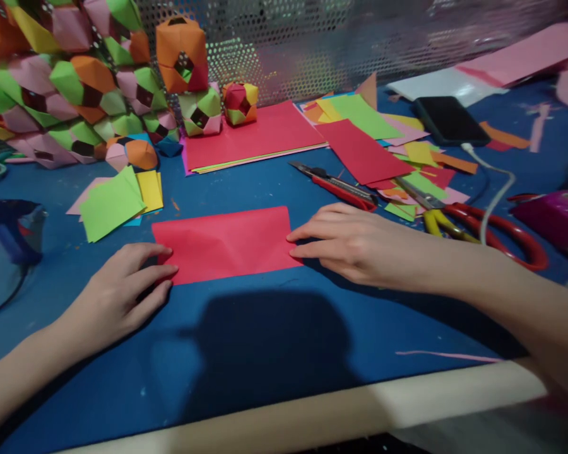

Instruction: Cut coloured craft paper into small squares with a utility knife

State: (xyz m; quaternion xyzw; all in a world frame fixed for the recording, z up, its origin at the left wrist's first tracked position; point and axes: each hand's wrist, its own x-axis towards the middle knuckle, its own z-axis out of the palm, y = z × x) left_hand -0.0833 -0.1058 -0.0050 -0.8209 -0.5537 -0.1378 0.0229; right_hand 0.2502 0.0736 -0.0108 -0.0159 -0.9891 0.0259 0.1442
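Observation:
A sheet of red paper [230, 246] lies on the blue tabletop, a long fold along its far edge. My left hand [123, 287] rests at its left end, fingers stretched out with the tips on the paper. At the opposite end, my right hand [348, 246] touches the right edge with extended, slightly parted fingertips. Neither hand is wrapped around anything. Just beyond my right hand is a red utility knife [343, 188] with its blade out. Scissors [473, 221] with red and yellow handles lie close to my right forearm.
Folded paper cubes [80, 94] are stacked at the back left. Small paper squares [111, 205] lie before them, near a blue glue gun [14, 230]. Behind are stacked red sheets [260, 135], paper scraps [426, 154] and a phone [449, 120] with a white cable [499, 189].

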